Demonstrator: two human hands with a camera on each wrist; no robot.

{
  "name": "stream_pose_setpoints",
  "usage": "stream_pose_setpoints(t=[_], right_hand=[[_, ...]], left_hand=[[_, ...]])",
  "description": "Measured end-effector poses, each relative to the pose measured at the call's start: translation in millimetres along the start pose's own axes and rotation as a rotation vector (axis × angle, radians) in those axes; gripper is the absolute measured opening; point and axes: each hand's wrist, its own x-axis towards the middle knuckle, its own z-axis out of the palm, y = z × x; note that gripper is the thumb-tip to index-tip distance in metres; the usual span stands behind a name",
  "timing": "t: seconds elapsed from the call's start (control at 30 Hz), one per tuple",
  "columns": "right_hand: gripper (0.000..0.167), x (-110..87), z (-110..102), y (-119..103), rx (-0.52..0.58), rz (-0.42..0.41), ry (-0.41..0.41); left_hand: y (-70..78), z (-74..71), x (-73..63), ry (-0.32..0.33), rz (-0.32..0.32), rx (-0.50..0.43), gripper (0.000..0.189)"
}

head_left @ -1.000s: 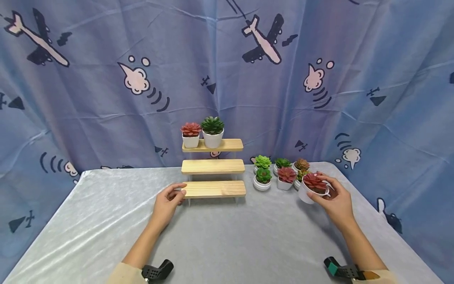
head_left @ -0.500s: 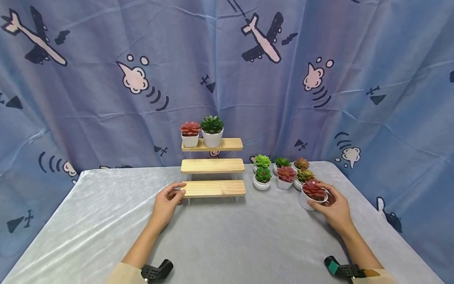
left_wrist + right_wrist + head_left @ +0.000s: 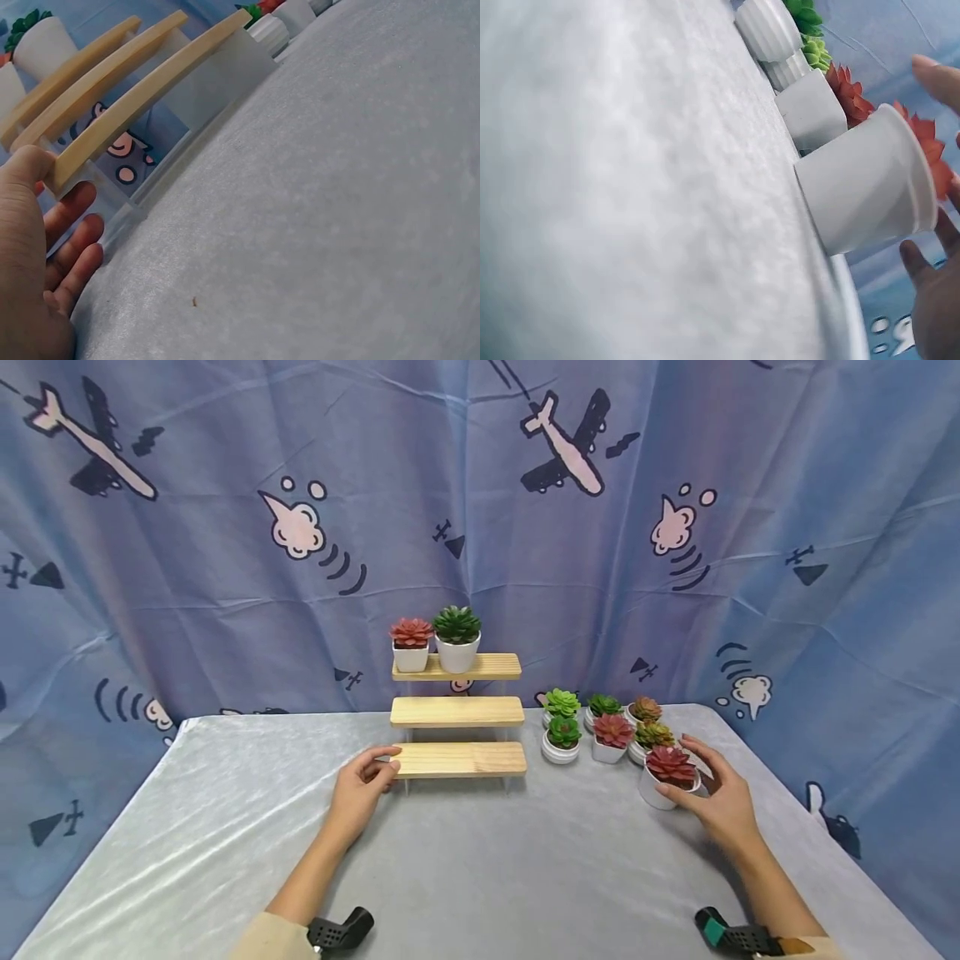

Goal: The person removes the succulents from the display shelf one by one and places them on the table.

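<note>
My left hand (image 3: 360, 789) pinches the left end of the lowest board (image 3: 459, 760) of a three-tier wooden stand. In the left wrist view the thumb lies over that board's end (image 3: 142, 105), with the other fingers below it. A red succulent in a round white pot (image 3: 671, 767) stands upright on the table at the right. Around it my right hand (image 3: 723, 802) is spread, thumb at the near side and fingers behind. The right wrist view shows the white pot (image 3: 866, 184) on the cloth, with fingertips apart from its wall.
A red succulent (image 3: 411, 652) in a square pot and a green succulent (image 3: 457, 642) stand on the top board. Left of the right hand, several small potted succulents (image 3: 611, 739) cluster on the grey-white table (image 3: 540, 868). A patterned blue curtain (image 3: 525, 543) hangs behind.
The right hand has lowered the potted red succulent onto the table, slightly nearer the person, and its fingers have spread from the pot. The left hand stays at the stand.
</note>
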Motion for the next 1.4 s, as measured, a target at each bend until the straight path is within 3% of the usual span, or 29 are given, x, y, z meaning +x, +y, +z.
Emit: stream_pose_setpoints(t=[0.27, 0.53, 0.83, 1.17, 1.4], right_hand=[[0.072, 15.1, -5.6, -44.5, -0.045, -0.133, 0.01], [0.068, 49.6, 11.3, -101.4, -0.022, -0.236, -0.081], [0.064, 95.5, 49.5, -159.4, 0.017, -0.29, -0.198], [0.064, 140.3, 102.4, -200.6, 0.046, -0.322, -0.322], [0.066, 157.5, 140.9, -217.2, 0.066, -0.275, -0.371]], left_hand=[[0.4, 1.9, -0.6, -0.005, -0.015, -0.009, 0.027], [3.1, 0.0, -0.4, -0.004, -0.022, -0.002, 0.027], [1.2, 0.0, -0.2, -0.006, -0.012, -0.009, 0.027], [-0.5, 0.6, 0.1, -0.005, -0.013, -0.006, 0.028], [0.3, -0.5, 0.0, -0.001, 0.004, -0.012, 0.025]])
